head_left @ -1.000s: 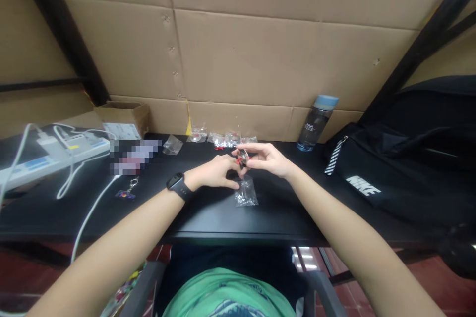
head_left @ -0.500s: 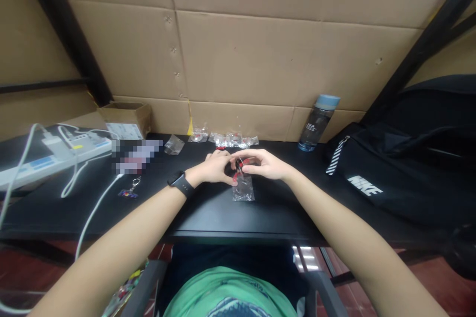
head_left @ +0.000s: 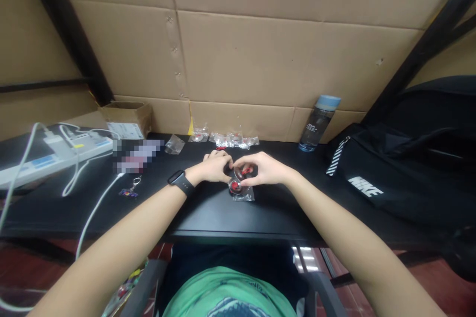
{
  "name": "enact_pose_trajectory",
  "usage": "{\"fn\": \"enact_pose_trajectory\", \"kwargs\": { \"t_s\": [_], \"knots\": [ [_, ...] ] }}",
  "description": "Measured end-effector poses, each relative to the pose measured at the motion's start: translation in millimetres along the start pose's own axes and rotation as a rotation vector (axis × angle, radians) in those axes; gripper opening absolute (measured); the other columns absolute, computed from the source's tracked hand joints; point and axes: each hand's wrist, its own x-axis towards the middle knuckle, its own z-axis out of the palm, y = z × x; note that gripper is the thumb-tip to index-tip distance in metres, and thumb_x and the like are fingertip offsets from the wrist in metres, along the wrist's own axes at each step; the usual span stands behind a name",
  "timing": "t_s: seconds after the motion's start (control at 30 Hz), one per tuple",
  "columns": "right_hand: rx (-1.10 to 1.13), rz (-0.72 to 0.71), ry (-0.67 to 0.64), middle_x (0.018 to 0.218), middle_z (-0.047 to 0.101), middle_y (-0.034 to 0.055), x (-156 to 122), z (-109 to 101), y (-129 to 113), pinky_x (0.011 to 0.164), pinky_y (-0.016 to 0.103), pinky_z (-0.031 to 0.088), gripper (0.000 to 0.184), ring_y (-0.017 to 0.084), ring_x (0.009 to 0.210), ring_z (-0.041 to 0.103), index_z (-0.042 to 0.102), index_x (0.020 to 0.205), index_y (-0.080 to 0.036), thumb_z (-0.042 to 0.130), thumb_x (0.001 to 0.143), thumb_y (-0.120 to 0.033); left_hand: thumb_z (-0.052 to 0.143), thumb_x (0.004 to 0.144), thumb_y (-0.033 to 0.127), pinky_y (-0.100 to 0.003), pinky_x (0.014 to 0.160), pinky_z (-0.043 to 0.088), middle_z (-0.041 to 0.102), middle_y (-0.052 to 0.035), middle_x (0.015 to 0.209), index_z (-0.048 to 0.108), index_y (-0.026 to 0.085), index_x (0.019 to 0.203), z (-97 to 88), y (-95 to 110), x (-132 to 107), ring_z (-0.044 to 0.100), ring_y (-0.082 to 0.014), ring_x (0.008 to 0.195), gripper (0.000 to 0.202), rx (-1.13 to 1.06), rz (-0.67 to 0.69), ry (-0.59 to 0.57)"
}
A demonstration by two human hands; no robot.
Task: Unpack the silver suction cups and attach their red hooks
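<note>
Fingers of left hand [head_left: 216,167] and right hand [head_left: 266,168] pinch a round case [head_left: 235,187], likely light, stiff and slick, best held by its rim.

On the black bench [head_left: 230,219] there are a white power strip [head_left: 40,164], a brown cardboard box [head_left: 130,121], small clear plastic packets [head_left: 234,140] along the back, one clear plastic bag [head_left: 248,195] nearer the front, a blue-capped bottle [head_left: 314,129], and a black fabric bag [head_left: 357,163].
</note>
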Motion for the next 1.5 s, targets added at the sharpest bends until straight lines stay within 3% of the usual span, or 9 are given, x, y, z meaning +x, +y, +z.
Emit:
{"fn": "enact_pose_trajectory", "kwargs": {
  "t_s": [0.17, 0.47, 0.67, 0.87, 1.07, 1.3, 1.5],
  "knots": [
    [-0.242, 0.016, 0.004, 0.099, 0.078, 0.0029, 5.2, 10.9, -6.1, 0.077, 0.028, 0.05, 0.036, 0.02, 0.086, 0.072, 0.075, 0.111, -0.023, 0.078, 0.078, -0.036, 0.072, 0.065, 0.064, -0.051, 0.099, 0.035, 0.053, -0.008, 0.121, 0.058, 0.025, 0.098, 0.2, -6.7, -0.4, 0.043, -0.0347, 0.119, 0.053, 0.051, -0.084, 0.05],
    [-0.333, 0.034, -0.017, 0.093, 0.077, 0.0057, 10.4, 24.0, 1.6, 0.071, 0.029, 0.047, 0.041, 0.023, 0.082, 0.07, 0.075, 0.11, -0.023, 0.08, 0.076, -0.045, 0.069, 0.063, 0.07, -0.05, 0.099, 0.035, 0.053, -0.0085, 0.121, 0.057, 0.025, 0.101, 2.2, -16.3, 3.0, 0.044, -0.0349, 0.119, 0.06, 0.03, -0.143, 0.037],
    [-0.303, 0.052, 0.011, 0.096, 0.078, 0.0048, 10.4, 26.8, -0.3, 0.078, 0.029, 0.05, 0.042, 0.023, 0.086, 0.072, 0.074, 0.116, -0.023, 0.079, 0.075, -0.034, 0.071, 0.06, 0.073, -0.052, 0.1, 0.035, 0.053, -0.0085, 0.122, 0.057, 0.026, 0.101, 2.5, -16.6, 2.8, 0.044, -0.0355, 0.119, 0.064, 0.026, -0.151, 0.032],
    [-0.122, 0.05, 0.174, 0.11, 0.076, 0.0034, 2.6, 4.6, 9.1, 0.086, 0.031, 0.053, 0.046, 0.021, 0.096, 0.071, 0.071, 0.125, -0.027, 0.076, 0.079, -0.027, 0.069, 0.061, 0.08, -0.053, 0.102, 0.034, 0.053, -0.01, 0.127, 0.06, 0.028, 0.11, -3.8, -12.2, 0.1, 0.041, -0.0373, 0.123, 0.071, -0.008, -0.128, 0.012],
    [-0.044, 0.039, 0.162, 0.115, 0.071, 0.0069, -4.4, -11.2, 32.1, 0.077, 0.03, 0.057, 0.039, 0.018, 0.093, 0.069, 0.074, 0.119, -0.026, 0.071, 0.081, -0.019, 0.076, 0.069, 0.061, -0.052, 0.106, 0.031, 0.055, -0.0067, 0.134, 0.066, 0.032, 0.112, -12.1, -17.6, -2.6, 0.039, -0.0371, 0.13, 0.052, -0.049, -0.023, -0.001],
    [-0.035, 0.078, 0.2, 0.115, 0.072, 0.0074, -4.1, -9.4, 43.9, 0.083, 0.03, 0.058, 0.036, 0.019, 0.099, 0.069, 0.077, 0.111, -0.022, 0.072, 0.076, -0.014, 0.078, 0.076, 0.041, -0.05, 0.108, 0.029, 0.061, -0.0032, 0.13, 0.073, 0.028, 0.087, -15.3, -31.1, -1.8, 0.041, -0.0343, 0.131, 0.017, -0.063, 0.041, 0.061],
    [-0.029, 0.059, 0.235, 0.118, 0.07, 0.0082, -2.7, -5.0, 45.1, 0.084, 0.031, 0.057, 0.036, 0.018, 0.094, 0.069, 0.076, 0.112, -0.022, 0.071, 0.077, -0.017, 0.069, 0.082, 0.023, -0.038, 0.107, 0.037, 0.069, -0.0018, 0.111, 0.075, 0.029, 0.09, -14.7, -25.6, -1.3, 0.056, -0.0239, 0.115, 0.012, -0.127, 0.265, 0.079]
  ]
}}
